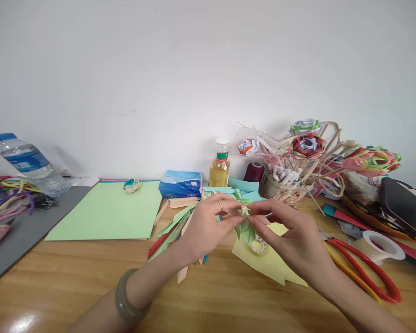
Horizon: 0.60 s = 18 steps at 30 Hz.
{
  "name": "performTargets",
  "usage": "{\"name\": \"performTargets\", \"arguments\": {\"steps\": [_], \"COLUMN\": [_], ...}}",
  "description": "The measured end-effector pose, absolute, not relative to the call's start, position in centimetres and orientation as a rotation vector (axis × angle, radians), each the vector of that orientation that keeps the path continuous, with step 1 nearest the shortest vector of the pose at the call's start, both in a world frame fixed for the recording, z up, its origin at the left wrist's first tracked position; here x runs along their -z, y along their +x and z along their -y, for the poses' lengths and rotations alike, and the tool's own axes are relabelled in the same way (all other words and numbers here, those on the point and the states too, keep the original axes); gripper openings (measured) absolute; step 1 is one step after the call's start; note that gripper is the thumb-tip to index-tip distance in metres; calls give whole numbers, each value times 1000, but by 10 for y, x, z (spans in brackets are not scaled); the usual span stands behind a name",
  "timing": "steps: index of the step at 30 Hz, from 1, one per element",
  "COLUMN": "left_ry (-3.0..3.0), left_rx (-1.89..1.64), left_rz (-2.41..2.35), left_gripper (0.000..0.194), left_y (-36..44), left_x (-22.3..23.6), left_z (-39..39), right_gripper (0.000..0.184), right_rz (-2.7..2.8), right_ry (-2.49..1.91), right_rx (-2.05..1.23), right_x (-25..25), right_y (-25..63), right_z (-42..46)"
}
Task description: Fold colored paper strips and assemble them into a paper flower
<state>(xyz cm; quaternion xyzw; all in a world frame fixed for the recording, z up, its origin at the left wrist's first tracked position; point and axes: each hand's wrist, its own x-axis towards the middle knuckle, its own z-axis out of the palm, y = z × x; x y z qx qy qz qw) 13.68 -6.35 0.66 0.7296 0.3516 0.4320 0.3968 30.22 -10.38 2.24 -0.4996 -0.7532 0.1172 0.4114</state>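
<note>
Between the fingertips of both hands is a green folded paper flower (244, 230) with a small pale tip at its centre. My left hand (211, 224), with a ring and a bangle on its wrist, pinches it from the left. My right hand (286, 226) pinches it from the right. Just beneath hangs or lies a roll of clear tape (259, 246), over yellow paper (263, 266). Folded paper strips (166, 236) in green, red and peach spread on the table behind my left hand. The fingers partly cover the flower.
Light green paper sheets (107, 212) lie left, bearing a small paper flower (131, 185). Behind stand a tissue pack (180, 184), a glue bottle (219, 169) and a jar (280, 187) of paper flowers. Red-handled scissors (364, 268) and a ribbon spool (381, 245) lie right; a water bottle (31, 162) leans far left.
</note>
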Motion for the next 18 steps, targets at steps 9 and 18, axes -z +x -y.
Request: {"name": "performTargets", "arguments": {"steps": [9,18], "left_ry": [1984,2062], "left_rx": [-1374,-1487], "left_rz": [-752,-690], "left_gripper": [17,18], "left_y": [139,140], "left_x": [0,1], "left_z": [66,66], "right_gripper": [9,12], "right_rz": [1894,1912], "right_ry": [-1097,-1037], "right_rx": [-28,19], "right_x": [-24,-22], "right_y": [296,297], "right_z": [111,110]}}
